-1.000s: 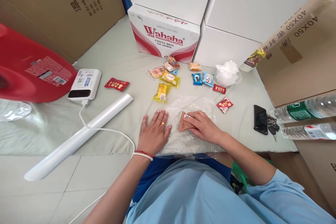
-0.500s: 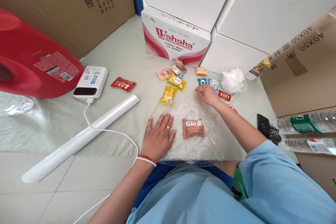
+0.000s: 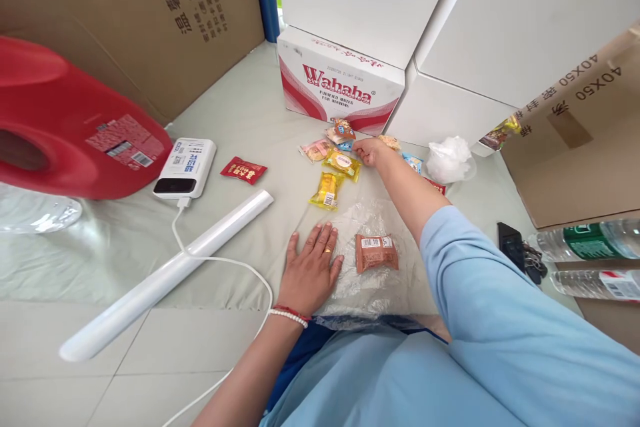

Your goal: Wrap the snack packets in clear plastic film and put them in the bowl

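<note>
My left hand (image 3: 311, 270) lies flat, fingers spread, on the edge of a clear plastic bag (image 3: 350, 293). Right of it, a brown wrapped snack (image 3: 376, 253) rests on that bag. My right hand (image 3: 369, 151) is over the far part of the table with its fingers bent together; whatever is in them is hidden. Its fingertips are beside a small blue packet (image 3: 345, 145) at the edge of a snack pile. In this pile are a brown-orange packet (image 3: 343, 129), a pink packet (image 3: 316, 150) and a yellow packet (image 3: 342, 163). Another yellow packet (image 3: 327, 189) lies nearer me.
A Wahaha carton (image 3: 340, 87) stands behind the snacks. At left are a red jug (image 3: 75, 120), a white power bank (image 3: 187, 167) with a cable, a white tube (image 3: 170, 273) and a red packet (image 3: 244, 170). A crumpled white bag (image 3: 450, 159) and bottles (image 3: 585, 242) are at right.
My right hand has moved left and farther away, from the blue packets on the right to the snack pile; its fingers are more bent. My left hand stays flat. The view has shifted slightly.
</note>
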The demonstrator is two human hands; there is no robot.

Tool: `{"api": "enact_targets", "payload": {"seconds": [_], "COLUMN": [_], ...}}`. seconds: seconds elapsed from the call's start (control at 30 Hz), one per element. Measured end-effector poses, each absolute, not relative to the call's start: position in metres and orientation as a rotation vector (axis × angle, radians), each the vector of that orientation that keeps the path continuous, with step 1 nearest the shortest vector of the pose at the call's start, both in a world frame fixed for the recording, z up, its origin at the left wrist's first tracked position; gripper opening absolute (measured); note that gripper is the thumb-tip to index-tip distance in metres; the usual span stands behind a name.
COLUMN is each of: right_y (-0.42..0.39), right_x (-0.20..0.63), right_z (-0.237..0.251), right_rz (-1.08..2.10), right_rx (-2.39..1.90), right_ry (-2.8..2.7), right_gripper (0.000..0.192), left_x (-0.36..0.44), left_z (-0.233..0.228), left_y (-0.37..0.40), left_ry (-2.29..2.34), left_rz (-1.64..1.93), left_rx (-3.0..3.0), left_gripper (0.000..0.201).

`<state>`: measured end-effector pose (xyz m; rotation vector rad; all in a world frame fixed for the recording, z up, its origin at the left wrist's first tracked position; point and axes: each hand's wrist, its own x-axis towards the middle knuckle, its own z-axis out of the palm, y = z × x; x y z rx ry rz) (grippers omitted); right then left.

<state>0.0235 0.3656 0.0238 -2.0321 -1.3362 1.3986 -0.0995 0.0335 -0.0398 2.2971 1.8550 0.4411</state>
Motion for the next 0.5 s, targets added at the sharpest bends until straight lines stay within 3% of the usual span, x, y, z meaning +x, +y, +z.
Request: {"api": "enact_targets", "payload": {"seconds": [0.3,0.5], "right_y": [0.348,0.364], "right_x": [0.072,0.043], "right_z": [0.030,0.032], "right_rz": [1.390,1.512], "right_rx": [-2.071,-1.985], "right_ry": [-1.188,-1.231], "right_gripper": [0.017,0.028], "left_x": [-0.099,-0.099], "left_z": [-0.039,-0.039], "left_y": [0.034,0.034], "left_ry": [1.857,1.852], "left_rz": [0.438,0.428], "left_rx": [2.322,2.328], "left_gripper": [0.056,0.056]}}
